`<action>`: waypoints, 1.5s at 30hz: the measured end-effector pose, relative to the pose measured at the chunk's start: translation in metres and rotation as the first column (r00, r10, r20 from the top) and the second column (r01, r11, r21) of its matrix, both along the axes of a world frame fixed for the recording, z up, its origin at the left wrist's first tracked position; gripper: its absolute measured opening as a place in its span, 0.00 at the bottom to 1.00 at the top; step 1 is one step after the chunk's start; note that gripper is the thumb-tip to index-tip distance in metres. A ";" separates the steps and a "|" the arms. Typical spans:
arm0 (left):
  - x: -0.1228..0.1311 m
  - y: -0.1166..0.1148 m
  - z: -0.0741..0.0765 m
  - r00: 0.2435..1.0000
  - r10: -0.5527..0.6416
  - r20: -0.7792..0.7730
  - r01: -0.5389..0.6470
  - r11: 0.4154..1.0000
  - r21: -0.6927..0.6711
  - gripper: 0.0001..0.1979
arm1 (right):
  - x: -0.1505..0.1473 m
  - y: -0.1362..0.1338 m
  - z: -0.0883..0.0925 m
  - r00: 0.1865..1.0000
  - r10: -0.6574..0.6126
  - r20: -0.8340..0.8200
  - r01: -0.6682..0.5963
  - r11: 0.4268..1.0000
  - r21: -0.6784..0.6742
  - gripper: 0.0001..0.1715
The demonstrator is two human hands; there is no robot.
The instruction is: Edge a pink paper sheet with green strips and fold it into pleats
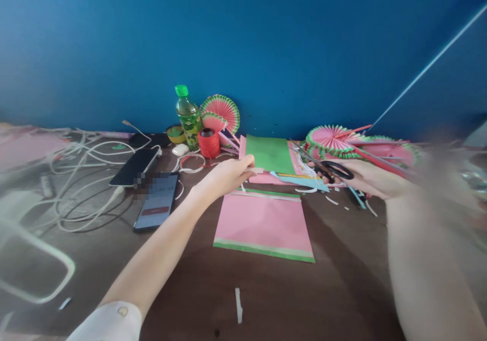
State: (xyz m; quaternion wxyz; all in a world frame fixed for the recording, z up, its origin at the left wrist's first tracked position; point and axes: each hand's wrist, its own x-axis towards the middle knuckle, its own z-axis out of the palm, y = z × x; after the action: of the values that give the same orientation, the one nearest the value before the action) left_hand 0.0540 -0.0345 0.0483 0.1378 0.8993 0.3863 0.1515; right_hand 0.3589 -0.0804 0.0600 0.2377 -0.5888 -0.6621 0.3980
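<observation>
My left hand (228, 176) is closed at the lower left of a green paper sheet (268, 153). A short pale paper strip (256, 170) sticks out from its fingertips. In my right hand (369, 176) are scissors with black handles (337, 170), their blades pointing up and left toward the paper pile. Flat on the table in front of both hands lies a pink sheet (262, 223) with green and whitish bands along its top and bottom edges. Pink and light blue paper (304, 181) shows under the green sheet.
Folded watermelon-like paper fans (331, 138) lie at the right; another fan (222, 112) stands behind a green-capped bottle (187, 117) and a red ribbon roll (209, 143). Two phones (157, 204) and tangled white cables (83, 178) are at the left. Paper scraps (238, 305) dot the brown table.
</observation>
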 end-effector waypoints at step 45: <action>0.014 -0.024 0.015 0.982 -0.095 -0.165 0.092 0.995 -0.030 0.09 | -0.021 0.001 -0.001 0.915 0.403 -0.025 -0.397 0.885 -0.245 0.22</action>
State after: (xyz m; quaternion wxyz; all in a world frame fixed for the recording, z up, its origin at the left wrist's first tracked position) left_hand 0.0677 -0.0586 0.0637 0.1220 0.9244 0.3554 0.0653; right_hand 0.3380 -0.0792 0.0594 0.0673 -0.4697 -0.7180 0.5093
